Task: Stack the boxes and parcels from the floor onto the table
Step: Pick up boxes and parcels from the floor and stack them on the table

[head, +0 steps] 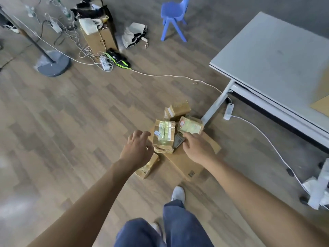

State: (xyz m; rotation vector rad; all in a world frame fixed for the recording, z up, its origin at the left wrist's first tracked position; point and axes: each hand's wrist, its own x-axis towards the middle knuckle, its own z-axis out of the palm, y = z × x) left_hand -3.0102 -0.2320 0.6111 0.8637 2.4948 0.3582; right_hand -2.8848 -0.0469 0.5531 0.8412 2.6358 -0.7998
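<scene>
Several taped cardboard parcels lie in a heap on the wooden floor beside the table leg. The nearest taped parcel (164,136) stands between my hands. My left hand (138,149) hovers at its left side, fingers spread and holding nothing. Just to its right, my right hand (196,147) reaches with loose fingers toward a dark flat item (178,140). Behind lie a labelled parcel (190,127) and a plain brown box (179,109). A flat cardboard box (185,162) lies under the heap, and a small parcel (147,168) sits below my left wrist. The grey table (274,56) stands at the right.
A white cable (160,75) and power strip (228,111) run across the floor near the table leg (216,104). A blue plastic chair (175,16), an open carton (99,36), a bag and a lamp base (53,64) stand farther back. Brown cardboard (322,102) lies on the table's right edge.
</scene>
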